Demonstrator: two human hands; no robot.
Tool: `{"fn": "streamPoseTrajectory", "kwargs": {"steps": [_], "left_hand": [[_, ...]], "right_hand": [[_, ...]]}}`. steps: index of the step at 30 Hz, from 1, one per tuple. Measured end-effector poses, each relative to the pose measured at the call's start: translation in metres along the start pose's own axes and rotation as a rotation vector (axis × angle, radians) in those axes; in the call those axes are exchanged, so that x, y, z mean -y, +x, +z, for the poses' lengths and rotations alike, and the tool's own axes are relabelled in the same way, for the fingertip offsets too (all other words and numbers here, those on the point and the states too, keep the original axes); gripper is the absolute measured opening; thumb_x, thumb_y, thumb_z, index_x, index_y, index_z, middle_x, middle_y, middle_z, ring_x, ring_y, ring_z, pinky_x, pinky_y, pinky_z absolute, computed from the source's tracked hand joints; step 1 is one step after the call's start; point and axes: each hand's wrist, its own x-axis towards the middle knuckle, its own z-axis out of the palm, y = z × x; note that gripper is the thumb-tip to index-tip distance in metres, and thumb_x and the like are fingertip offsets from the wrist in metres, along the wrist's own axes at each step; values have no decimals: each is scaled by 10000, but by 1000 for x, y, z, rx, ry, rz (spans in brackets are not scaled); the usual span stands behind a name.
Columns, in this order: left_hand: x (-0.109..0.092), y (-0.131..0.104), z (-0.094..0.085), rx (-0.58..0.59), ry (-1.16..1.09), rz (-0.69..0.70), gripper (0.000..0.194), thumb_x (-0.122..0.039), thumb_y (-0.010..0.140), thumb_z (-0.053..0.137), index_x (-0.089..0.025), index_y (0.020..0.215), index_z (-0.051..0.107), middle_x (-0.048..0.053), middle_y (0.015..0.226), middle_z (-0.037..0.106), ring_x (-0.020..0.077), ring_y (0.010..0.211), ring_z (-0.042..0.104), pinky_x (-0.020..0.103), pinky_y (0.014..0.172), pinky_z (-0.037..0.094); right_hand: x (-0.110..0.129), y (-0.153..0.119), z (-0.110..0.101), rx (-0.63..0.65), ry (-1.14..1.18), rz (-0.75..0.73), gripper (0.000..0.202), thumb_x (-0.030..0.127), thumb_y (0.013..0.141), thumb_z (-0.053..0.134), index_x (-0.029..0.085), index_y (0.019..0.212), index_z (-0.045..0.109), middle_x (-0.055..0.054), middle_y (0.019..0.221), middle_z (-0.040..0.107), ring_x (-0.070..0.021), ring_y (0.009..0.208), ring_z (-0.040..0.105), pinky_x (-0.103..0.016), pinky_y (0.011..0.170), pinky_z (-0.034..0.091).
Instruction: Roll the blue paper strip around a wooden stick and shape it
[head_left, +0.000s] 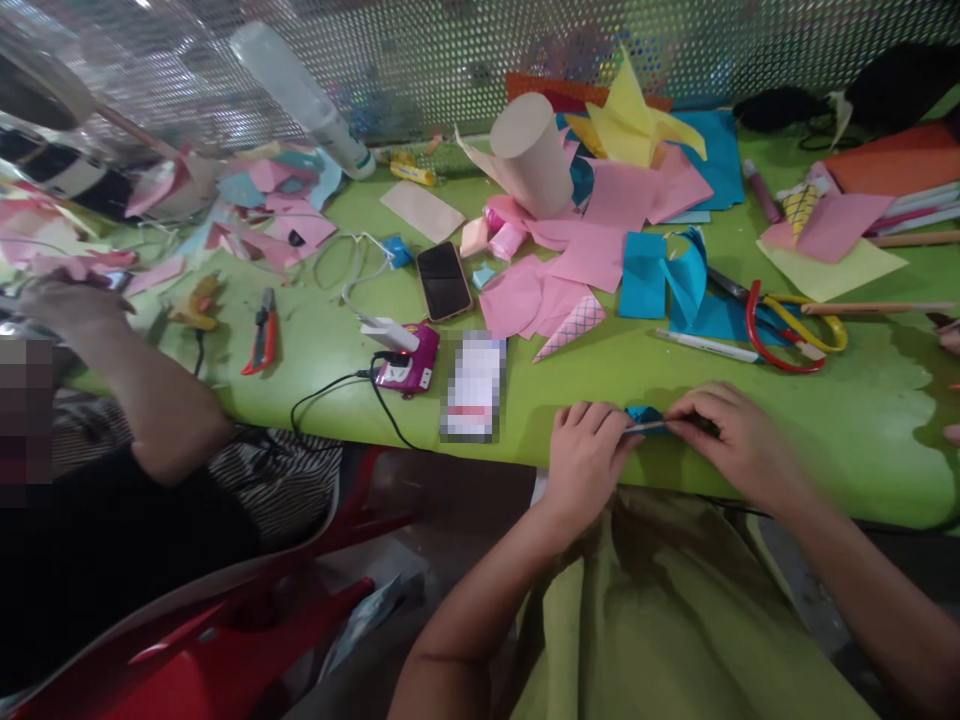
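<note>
Near the table's front edge, my left hand [589, 455] pinches one end of a small blue piece of paper [645, 413]. My right hand [724, 435] closes on its other end, fingers pressed together. A thin pale strip or stick shows along the lower edge of the blue paper, between the two hands; what it is I cannot make out. Behind my hands lie a white pen [709, 346], scissors with red and yellow handles [752, 325] and cut blue paper [643, 275].
Pink paper [581, 255], a paper cylinder [531, 155], a phone [443, 281] and a purple power adapter [420, 358] lie on the green table [540, 395]. Another person's arm [161, 400] rests at the left; more fingers show at the right edge.
</note>
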Motion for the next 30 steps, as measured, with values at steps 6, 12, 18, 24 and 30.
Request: {"fn": "streamPoseTrajectory", "kwargs": {"steps": [6,12,18,24,30], "left_hand": [[-1,4,1,-28,-64,-35,154,-381,1061,710,-245,991,721,40,1035,779,246,983,630,410,839,442],[-1,15,-3,17,-72,-37,183,-328,1078,674,-227,928,706,52,1009,755,247,957,602,412,862,476],[1,20,-6,32,-71,-18,190,-287,1081,652,-226,904,685,54,981,738,238,915,607,414,851,485],[4,19,-2,3,-111,-23,191,-303,1079,657,-221,909,686,53,962,736,236,922,632,414,864,497],[3,13,1,-49,-82,-21,143,-340,1101,631,-250,1075,739,51,1041,772,241,967,637,403,885,497]], "right_hand": [[1,3,2,-22,-29,11,222,372,1083,610,262,931,729,-81,960,766,-291,941,713,-451,816,560],[4,8,8,-92,-66,-20,183,308,1075,595,281,1003,761,-85,1002,795,-325,998,729,-502,882,556],[3,5,6,-58,-108,-122,223,264,1091,556,298,1068,776,-70,1084,829,-312,1052,742,-507,920,542],[-3,-1,4,3,-230,-198,191,331,1102,592,308,1137,779,-65,1140,841,-319,1083,744,-501,933,524],[-3,10,1,56,-242,-200,223,283,1092,567,280,1118,789,-85,1099,824,-328,1053,726,-497,894,513]]}}
